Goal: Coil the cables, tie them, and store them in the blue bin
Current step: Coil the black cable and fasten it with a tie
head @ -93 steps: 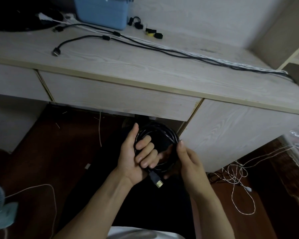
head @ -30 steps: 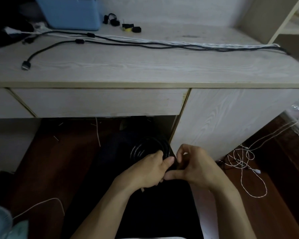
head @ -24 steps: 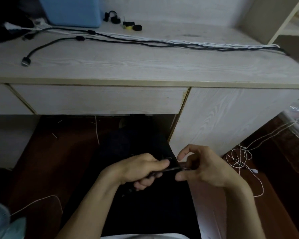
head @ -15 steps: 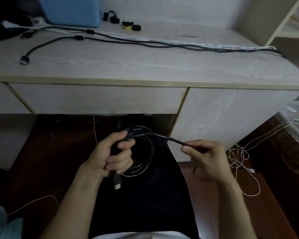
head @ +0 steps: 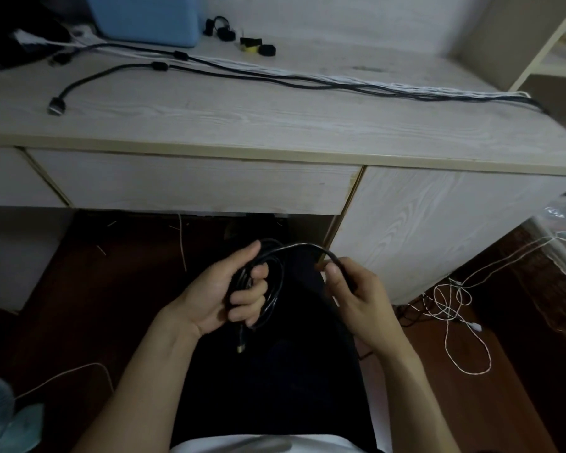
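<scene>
1. Coiling is judged to be nearly finished for one cable only: a thin black cable wound into a loose round coil (head: 262, 289) is held low in front of the person, over the lap and below the drawer front, well apart from the pale wood-grain tabletop (head: 275, 122).
2. The coil is gripped by the left hand (head: 223, 289), its fingers (head: 247, 297) curled through the loops and the thumb laid over the top.
3. A free tail of the same cable arches from the top of the coil to the right hand (head: 356, 292), where it is pinched between thumb and curled fingers — the last stretch not yet wound in.
4. The coil stands roughly upright, its plane facing the viewer; its longer axis runs up and down, and a gold-tipped plug (head: 241, 346) hangs from its lower edge, pointing down.
5. No tie is seen on the coil, so tying is judged undone; small black and yellow strap ties (head: 255, 49) lie on the tabletop near the blue plastic bin (head: 147, 18).
6. Nothing can be seen inside the bin, its top being cut off by the frame.
7. Several long black and white cables (head: 307, 78) lie stretched out across the tabletop — uncoiled, untied, still to be stored.
</scene>
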Motion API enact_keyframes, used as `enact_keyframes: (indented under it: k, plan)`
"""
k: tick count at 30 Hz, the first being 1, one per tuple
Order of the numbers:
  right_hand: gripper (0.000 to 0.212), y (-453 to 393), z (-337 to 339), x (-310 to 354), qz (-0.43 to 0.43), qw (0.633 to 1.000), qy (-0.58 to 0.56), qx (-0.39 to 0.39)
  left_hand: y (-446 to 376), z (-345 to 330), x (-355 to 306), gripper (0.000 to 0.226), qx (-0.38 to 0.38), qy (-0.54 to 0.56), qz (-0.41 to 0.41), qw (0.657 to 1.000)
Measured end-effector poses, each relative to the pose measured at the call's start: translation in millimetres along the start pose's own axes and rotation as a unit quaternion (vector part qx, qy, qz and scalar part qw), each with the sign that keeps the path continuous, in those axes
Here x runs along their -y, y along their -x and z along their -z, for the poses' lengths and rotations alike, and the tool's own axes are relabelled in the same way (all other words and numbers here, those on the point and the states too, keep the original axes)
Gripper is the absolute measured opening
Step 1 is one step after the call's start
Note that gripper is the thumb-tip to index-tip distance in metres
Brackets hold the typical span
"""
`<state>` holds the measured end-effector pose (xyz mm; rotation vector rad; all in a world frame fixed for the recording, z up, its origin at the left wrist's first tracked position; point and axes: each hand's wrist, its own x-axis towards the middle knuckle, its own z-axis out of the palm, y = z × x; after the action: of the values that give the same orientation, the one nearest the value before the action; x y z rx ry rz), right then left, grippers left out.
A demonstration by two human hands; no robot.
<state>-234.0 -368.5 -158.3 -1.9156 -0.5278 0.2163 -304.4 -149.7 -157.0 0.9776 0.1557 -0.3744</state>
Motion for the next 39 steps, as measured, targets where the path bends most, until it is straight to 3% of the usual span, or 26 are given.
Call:
enact_keyframes:
  k: [3,6,11,13,14,17,19,26,33,34,36,39]
  plan:
    - [0.023,-1,6,4,0.000,0.997,-0.034,-0.064,-1,-1,3,0.043,0.005,-0.098,-0.005,0.995]
    - [0.006,-4,26,0,-0.016,0.990,-0.045,-0.130,3,2,2,0.041,0.024,-0.183,0.006,0.983]
    - [0.026,-2,39,-12,-0.063,0.984,-0.089,-0.137,13,6,-3,0.034,0.148,-0.220,0.073,0.961]
    - [0.021,-2,31,-12,-0.060,0.985,-0.090,-0.133,11,7,1,0.032,0.194,-0.166,0.087,0.963]
    - [0.018,-2,27,-12,-0.055,0.988,-0.085,-0.120,10,8,4,0.031,0.229,-0.088,0.086,0.965]
    - [0.013,-1,18,-12,-0.037,0.996,-0.060,-0.060,4,12,7,0.029,0.340,0.150,0.056,0.927]
    - [0.022,0,10,-11,-0.040,0.997,-0.059,-0.021,0,14,5,0.030,0.344,0.213,0.022,0.914]
    - [0.022,2,-19,-8,-0.016,0.999,0.021,-0.034,-5,17,10,0.035,0.216,0.350,-0.122,0.903]
    - [0.031,3,-19,-5,-0.055,0.992,0.116,-0.009,2,16,2,0.035,0.222,0.294,-0.078,0.926]
    - [0.033,4,-18,-3,-0.058,0.990,0.130,0.016,3,15,1,0.037,0.193,0.272,-0.074,0.940]
    - [0.032,5,-15,2,-0.076,0.986,0.135,0.061,5,9,1,0.045,0.063,0.190,-0.075,0.977]
    - [0.023,6,-13,6,-0.095,0.985,0.122,0.074,7,-2,4,0.056,-0.095,0.078,-0.060,0.991]
